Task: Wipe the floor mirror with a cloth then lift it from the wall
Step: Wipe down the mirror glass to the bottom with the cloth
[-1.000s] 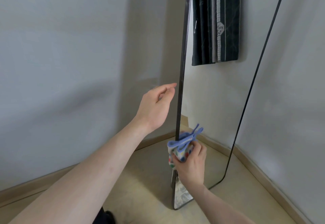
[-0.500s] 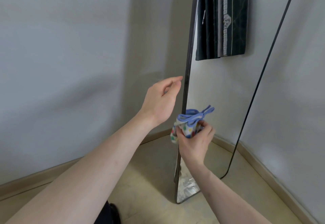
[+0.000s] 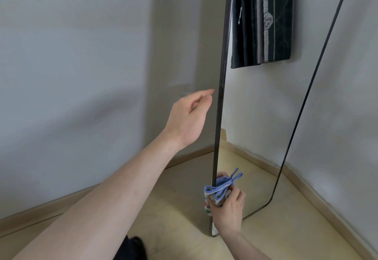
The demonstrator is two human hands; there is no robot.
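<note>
A tall floor mirror [image 3: 266, 116] with a thin black frame stands on the floor and leans against the wall on the right. My right hand [image 3: 229, 210] grips a bunched cloth [image 3: 219, 190], blue-edged with coloured dots, and presses it on the mirror's left edge low down near the floor. My left hand [image 3: 190, 116] hovers just left of the frame's left edge at mid height, fingers relaxed and loosely bent, holding nothing and not touching the frame.
Grey walls [image 3: 71, 75] meet in a corner behind the mirror. A beige floor [image 3: 167, 208] with a wooden skirting board runs below. The glass reflects a dark curtain [image 3: 261, 20]. A dark shoe or trouser edge [image 3: 133, 247] shows at the bottom.
My right hand slid the cloth up the mirror's left edge, then back down near the floor. My left hand stayed beside the frame.
</note>
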